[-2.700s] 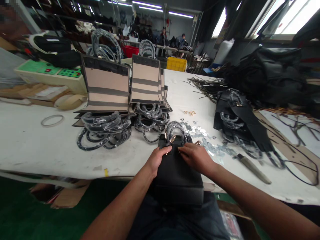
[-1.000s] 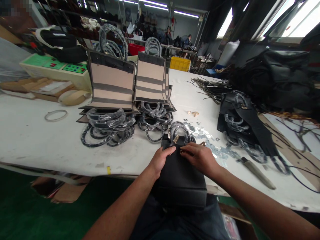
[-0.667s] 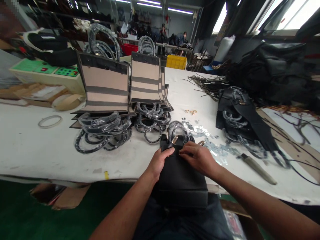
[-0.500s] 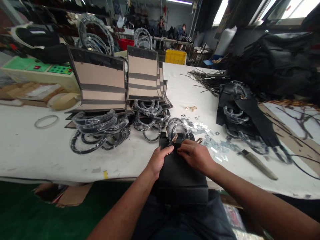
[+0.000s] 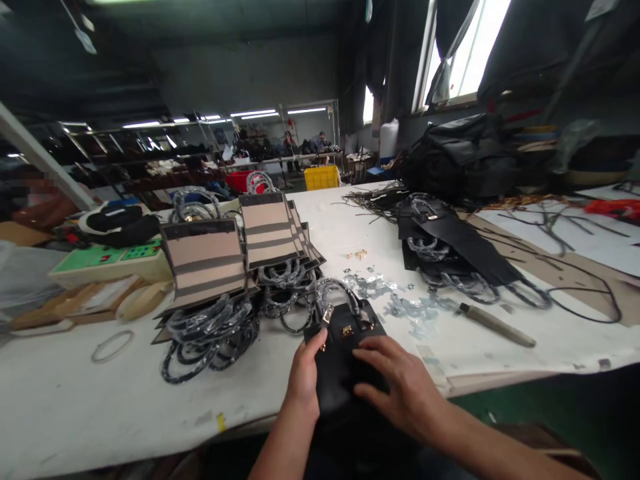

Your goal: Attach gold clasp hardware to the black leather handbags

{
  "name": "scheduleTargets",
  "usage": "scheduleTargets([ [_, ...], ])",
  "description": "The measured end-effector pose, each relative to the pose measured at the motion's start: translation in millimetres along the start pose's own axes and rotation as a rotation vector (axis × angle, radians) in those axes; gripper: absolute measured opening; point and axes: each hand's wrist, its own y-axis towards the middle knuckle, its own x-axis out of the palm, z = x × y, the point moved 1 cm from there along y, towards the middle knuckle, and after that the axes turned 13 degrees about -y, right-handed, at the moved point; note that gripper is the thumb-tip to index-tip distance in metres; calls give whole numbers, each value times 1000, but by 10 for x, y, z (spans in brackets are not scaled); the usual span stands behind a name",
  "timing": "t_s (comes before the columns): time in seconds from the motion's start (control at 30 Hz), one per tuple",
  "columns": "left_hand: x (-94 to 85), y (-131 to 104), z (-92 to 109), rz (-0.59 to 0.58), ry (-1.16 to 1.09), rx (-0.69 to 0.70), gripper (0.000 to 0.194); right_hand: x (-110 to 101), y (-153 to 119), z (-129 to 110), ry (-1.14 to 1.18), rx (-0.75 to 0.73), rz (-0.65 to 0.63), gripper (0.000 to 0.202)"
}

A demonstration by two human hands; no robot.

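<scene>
A black handbag stands at the near edge of the table, by my body. Plastic-wrapped black handles rise from its top. A gold clasp sits on its upper front, with gold hardware at either side. My left hand is closed on the bag's left side, thumb on the front below a gold buckle. Across the right front lies my right hand, fingers apart and holding nothing, just below the clasp. The lower part of the bag is dark and hard to make out.
Beige-lined bag pieces with wrapped handles stand at left. Small metal plates and gold fittings are scattered beyond the bag. A knife-like tool in a sheath and black bag parts lie at right. People work far back.
The camera view has tilted up and shifted. My right hand has moved off the upper front and its fingers have opened, uncovering the gold clasp. My left hand still grips the bag.
</scene>
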Motion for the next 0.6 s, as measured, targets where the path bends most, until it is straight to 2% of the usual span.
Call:
scheduleTargets([
  [0.1,319,-276,-58,28,66,216,52,-81,-147,-169,61,34,87,90],
  [0.17,554,-451,-112,-46,33,242,55,-171,-155,-215,94,48,166,104],
  [0.23,786,-604,-161,-144,-25,210,60,-312,-129,-219,106,67,246,103],
  [0.3,997,-713,-203,-246,-57,192,72,-498,-88,-197,106,104,304,94],
  [0.4,1208,-753,-276,-400,-81,201,83,-814,13,-111,185,203,269,69],
  [0.47,1211,-694,-313,-457,-58,249,82,-1014,124,5,289,284,178,53],
  [0.5,1157,-646,-315,-463,-9,291,78,-1107,190,81,337,326,140,48],
  [0.53,1065,-590,-302,-453,67,341,72,-1194,261,165,375,365,115,46],
  [0.6,773,-461,-218,-377,293,483,60,-1361,410,331,394,433,172,44],
])
